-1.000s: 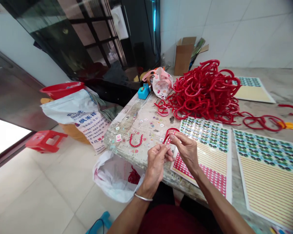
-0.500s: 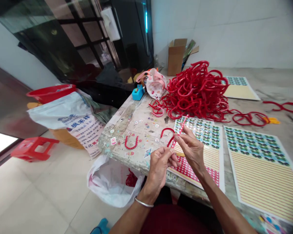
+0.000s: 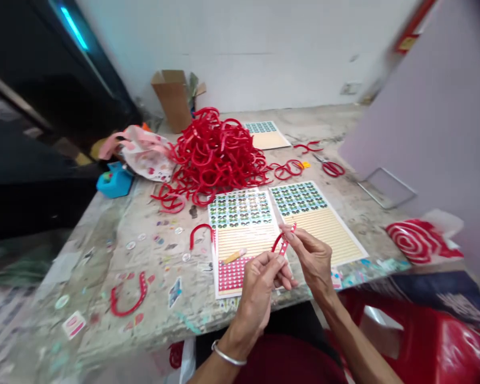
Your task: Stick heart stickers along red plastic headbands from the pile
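My left hand (image 3: 260, 280) is closed on the lower part of a curved red band (image 3: 277, 242). Along the band runs a narrow red sticker strip with white hearts (image 3: 285, 246), and my right hand (image 3: 314, 256) pinches its upper part between thumb and finger. Under my hands lies a printed sticker sheet (image 3: 240, 234) with green pictures, yellow rows and red heart rows. On it rests a small yellow stick-like piece (image 3: 234, 256). Two more red bands lie to the left: a plain one (image 3: 200, 228) and a U-shaped one (image 3: 128, 310) with hearts on one arm.
A large heap of red bands (image 3: 220, 154) sits behind the sheets. A second sticker sheet (image 3: 336, 240) lies to the right, a third sheet (image 3: 270, 140) farther back. Red-handled scissors (image 3: 333, 169), a blue tape dispenser (image 3: 115, 182), a cloth bag (image 3: 150, 154) and a cardboard box (image 3: 173, 101) stand around.
My view has turned to the right. My right hand's pinch has moved along the heart strip to near its upper end, and less strip sticks out. The yellow piece now shows lying on the sheet.
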The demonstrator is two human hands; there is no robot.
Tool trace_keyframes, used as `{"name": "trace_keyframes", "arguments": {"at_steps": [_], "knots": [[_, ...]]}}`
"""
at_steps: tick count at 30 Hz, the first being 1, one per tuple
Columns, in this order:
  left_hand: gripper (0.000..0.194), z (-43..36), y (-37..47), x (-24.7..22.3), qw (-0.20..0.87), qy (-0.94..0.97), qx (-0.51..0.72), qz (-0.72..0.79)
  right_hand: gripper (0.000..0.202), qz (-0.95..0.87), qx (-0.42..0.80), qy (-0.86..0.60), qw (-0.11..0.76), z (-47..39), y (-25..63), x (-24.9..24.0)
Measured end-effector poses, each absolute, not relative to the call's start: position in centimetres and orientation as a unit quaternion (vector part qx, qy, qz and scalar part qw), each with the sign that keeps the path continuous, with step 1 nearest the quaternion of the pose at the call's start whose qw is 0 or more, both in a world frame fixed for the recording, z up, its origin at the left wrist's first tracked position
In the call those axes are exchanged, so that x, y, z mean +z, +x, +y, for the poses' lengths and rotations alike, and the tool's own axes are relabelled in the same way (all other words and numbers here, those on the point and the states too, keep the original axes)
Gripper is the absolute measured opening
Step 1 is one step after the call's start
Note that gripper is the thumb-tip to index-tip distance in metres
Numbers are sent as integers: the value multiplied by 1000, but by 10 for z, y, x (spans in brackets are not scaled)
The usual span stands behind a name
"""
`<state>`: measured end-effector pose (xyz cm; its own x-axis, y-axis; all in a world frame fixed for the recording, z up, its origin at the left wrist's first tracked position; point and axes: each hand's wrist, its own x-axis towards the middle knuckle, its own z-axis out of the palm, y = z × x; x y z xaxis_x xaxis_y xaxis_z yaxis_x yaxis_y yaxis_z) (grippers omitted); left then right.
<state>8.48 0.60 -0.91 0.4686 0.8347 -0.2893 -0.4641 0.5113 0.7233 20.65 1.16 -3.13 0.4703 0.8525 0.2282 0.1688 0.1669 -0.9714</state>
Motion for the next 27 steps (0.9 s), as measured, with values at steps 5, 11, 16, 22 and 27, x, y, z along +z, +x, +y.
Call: {"name": "trace_keyframes", "arguments": {"at_steps": [5,11,16,22,27], "knots": [[24,2,97,-8,840,320,327,291,13,-387,212,-618,651,-12,219,-30],[23,-13,108,-9,858,336,274,275,11,-363,181,-617,674,-42,228,-35],[23,-32,123,-13,860,338,267,273,19,-328,229,-614,680,-61,250,-37],[24,-50,148,-18,847,363,268,281,15,-295,294,-612,672,-75,285,-41],[22,-59,158,-20,844,396,241,269,16,-262,359,-568,692,-88,301,-41]]}}
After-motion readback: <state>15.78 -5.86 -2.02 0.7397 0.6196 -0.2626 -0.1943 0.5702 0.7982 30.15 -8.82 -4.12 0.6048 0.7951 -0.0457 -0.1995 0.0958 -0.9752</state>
